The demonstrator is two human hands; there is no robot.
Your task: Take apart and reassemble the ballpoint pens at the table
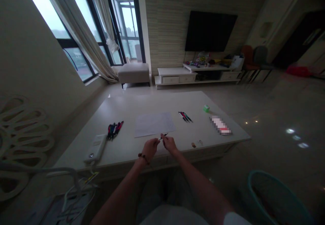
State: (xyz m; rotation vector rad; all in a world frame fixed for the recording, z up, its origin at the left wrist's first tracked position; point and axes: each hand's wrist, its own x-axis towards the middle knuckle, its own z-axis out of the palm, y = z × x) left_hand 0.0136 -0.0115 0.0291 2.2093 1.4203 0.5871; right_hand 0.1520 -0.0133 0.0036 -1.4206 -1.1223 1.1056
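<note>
Gripping the pen (163,137) with both left hand (150,146) and right hand (169,143), we probably steady it from two sides, over the near tabletop (183,135) by the paper (152,123); clustered pens (114,130) lie left, leaving our hands room.

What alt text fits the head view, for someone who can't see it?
Two bare hands, left and right, hold a pen between them at the near edge of a white table. Beyond them lies paper, with a pen bundle to its left and a few more pens to its right.
</note>
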